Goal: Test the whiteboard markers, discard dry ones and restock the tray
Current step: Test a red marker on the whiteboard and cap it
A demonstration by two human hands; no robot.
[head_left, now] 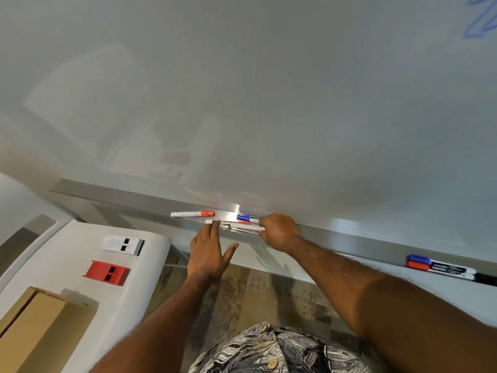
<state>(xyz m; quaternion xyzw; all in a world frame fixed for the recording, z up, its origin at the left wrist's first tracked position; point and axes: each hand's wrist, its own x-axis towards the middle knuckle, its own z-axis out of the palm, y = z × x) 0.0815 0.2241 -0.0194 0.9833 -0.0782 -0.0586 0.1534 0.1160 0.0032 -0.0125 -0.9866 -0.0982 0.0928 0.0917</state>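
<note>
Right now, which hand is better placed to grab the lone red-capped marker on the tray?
Left, probably. The left hand is open, its fingertips just right of the red-capped marker, while the right hand sits farther right, curled on the bunch of markers.

One wide-angle view is taken from the head and is aimed forward and down along both forearms. The whiteboard (242, 90) is faced from close range, its lines bent by the lens. The grip of the right hand (279, 232) on the markers (242, 226) at the tray (349, 239) is framed just below centre. Board is seen above it, a table (61, 254) to its left and a shirt (269, 351) below it.
</note>
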